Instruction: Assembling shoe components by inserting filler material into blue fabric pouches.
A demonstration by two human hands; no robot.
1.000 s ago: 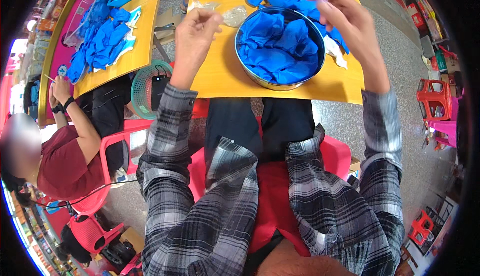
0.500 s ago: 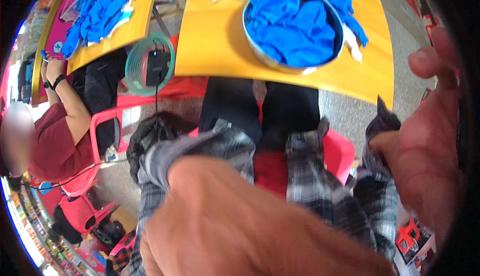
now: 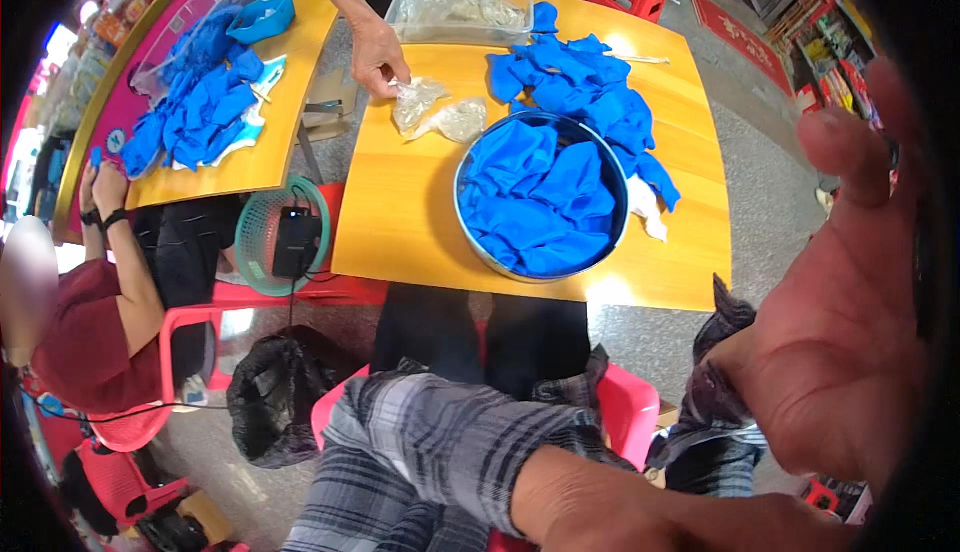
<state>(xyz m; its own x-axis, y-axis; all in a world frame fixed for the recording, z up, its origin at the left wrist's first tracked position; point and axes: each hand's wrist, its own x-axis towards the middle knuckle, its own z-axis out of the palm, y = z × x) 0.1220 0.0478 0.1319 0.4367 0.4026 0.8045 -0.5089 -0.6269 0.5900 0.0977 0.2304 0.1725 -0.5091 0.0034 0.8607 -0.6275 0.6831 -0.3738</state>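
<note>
The round tin (image 3: 540, 277) stands near the front edge of the yellow table (image 3: 395, 237), filled nearly to its rim with crumpled blue pieces (image 3: 535, 192) — cloth or thin rubber, it cannot be told which. Just beyond the tin, a blue heap (image 3: 570, 72) is left lying loose, so only part of the blue stock seems to be contained; whether either lot has been worked cannot be judged. To the left of and beyond the tin, a clear bag (image 3: 418, 102) is touched by a co-worker's hand (image 3: 380, 60), and a clear tub (image 3: 460, 14) is set farther back.

Neither of the wearer's hands is placed at the tin. The right hand (image 3: 845, 322) is raised well to its right, loosely spread, with nothing seen in it. Below and right of the tin, the left hand (image 3: 700, 522) is cut off by the lower edge — whether it is wide or closed cannot be told.

No label can be made out on the tin. Pale characters are borne by a red mat (image 3: 745, 44) beyond it to the right.
</note>
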